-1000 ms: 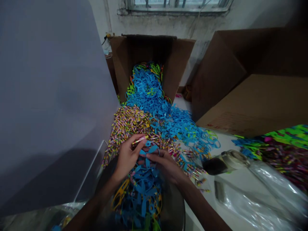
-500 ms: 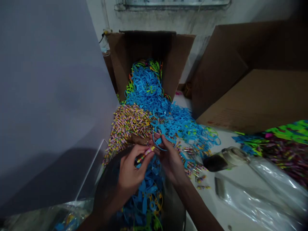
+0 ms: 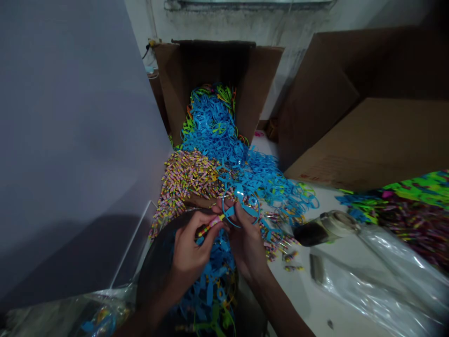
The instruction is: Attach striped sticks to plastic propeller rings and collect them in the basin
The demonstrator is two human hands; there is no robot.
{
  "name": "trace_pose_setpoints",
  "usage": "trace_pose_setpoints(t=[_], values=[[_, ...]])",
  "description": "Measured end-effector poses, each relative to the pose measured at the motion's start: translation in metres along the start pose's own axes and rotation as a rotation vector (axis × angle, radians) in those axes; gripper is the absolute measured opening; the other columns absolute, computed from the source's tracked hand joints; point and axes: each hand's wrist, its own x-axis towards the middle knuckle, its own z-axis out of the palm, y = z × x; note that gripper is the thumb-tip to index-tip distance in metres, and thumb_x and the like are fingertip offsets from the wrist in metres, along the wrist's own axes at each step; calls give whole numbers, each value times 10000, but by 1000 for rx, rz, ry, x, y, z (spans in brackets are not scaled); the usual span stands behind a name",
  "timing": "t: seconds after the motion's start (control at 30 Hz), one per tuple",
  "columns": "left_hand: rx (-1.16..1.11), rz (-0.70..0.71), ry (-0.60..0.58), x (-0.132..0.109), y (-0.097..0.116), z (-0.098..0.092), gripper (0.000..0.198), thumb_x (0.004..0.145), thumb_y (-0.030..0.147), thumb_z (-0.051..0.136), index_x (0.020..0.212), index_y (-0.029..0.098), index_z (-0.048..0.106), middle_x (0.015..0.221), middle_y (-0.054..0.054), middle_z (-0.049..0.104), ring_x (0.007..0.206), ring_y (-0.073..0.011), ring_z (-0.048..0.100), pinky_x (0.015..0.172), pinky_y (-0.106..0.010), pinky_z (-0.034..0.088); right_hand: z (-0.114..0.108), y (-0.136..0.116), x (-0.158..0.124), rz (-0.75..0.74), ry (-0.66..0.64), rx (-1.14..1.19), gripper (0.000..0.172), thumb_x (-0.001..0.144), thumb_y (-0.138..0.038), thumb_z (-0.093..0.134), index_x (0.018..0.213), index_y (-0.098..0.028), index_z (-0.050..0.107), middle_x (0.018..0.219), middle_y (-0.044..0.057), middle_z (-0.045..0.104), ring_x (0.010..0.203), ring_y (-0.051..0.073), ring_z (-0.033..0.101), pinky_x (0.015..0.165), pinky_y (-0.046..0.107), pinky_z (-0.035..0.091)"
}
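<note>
My left hand (image 3: pixel 189 250) pinches a small multicoloured stick (image 3: pixel 211 224) by its lower end, its tip pointing up and right. My right hand (image 3: pixel 245 236) holds a blue ringed propeller (image 3: pixel 242 206) by its hub, right at the stick's tip. Both hands are above a dark round bowl (image 3: pixel 154 271) that holds several blue and yellow propellers (image 3: pixel 212 290). Just beyond the hands lie a heap of multicoloured sticks (image 3: pixel 187 180) and a spill of blue propellers (image 3: pixel 252 175).
An open cardboard box (image 3: pixel 175 89) at the back spills propellers onto the white table (image 3: pixel 308 299). Large cardboard boxes (image 3: pixel 368 140) stand at right. A tape dispenser (image 3: pixel 326 227), clear plastic bags (image 3: pixel 393 276) and a colourful pile (image 3: pixel 417 210) lie to the right. A grey panel (image 3: pixel 70 140) fills the left.
My hands rose from the bowl; the right one lifted out a blue propeller and the left one turned a stick toward its hub. The view tilted slightly downward.
</note>
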Motion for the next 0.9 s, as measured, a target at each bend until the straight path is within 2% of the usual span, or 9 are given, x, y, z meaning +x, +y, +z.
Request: trace_pose_setpoints(t=[0.23, 0.4, 0.57, 0.7, 0.8, 0.9], values=[[150, 98, -4, -2, 9, -5, 82, 914, 305, 629, 954, 243, 664, 931, 3, 768, 873, -171, 722, 816, -246, 550, 3, 1, -7, -58, 34, -30, 242, 767, -445, 774, 874, -229, 778, 908, 51, 777, 937, 264, 711, 738, 345, 555], [156, 75, -70, -1, 11, -8, 108, 929, 331, 610, 939, 242, 671, 913, 1, 766, 848, -172, 721, 781, -236, 540, 4, 3, -9, -74, 23, -30, 213, 771, -439, 765, 853, -241, 771, 941, 48, 775, 950, 265, 707, 744, 350, 549], [185, 193, -71, -2, 13, -10, 55, 930, 242, 592, 931, 249, 646, 907, 7, 757, 853, -156, 715, 816, -219, 534, 0, 6, -11, -97, 55, -92, 169, 765, -442, 758, 786, -274, 766, 892, 28, 773, 958, 276, 700, 767, 374, 546], [196, 246, -69, -1, 12, -4, 76, 930, 200, 587, 934, 254, 640, 892, 11, 748, 837, -144, 709, 811, -204, 526, -3, 11, -11, -140, 70, -137, 180, 772, -452, 751, 755, -273, 760, 872, 29, 770, 959, 281, 694, 799, 390, 541], [202, 226, -77, 1, 5, -2, 92, 925, 205, 586, 958, 254, 655, 912, 3, 751, 859, -159, 710, 839, -229, 523, -7, 18, -9, -115, 54, -157, 176, 772, -465, 756, 774, -289, 765, 884, 27, 770, 976, 284, 691, 815, 395, 540], [202, 125, -100, 5, -4, -17, 69, 922, 276, 604, 944, 255, 666, 907, 6, 757, 838, -169, 716, 800, -244, 531, -22, 24, -2, -23, -40, -189, 272, 814, -547, 691, 894, -300, 772, 931, 44, 774, 996, 294, 693, 809, 408, 543]])
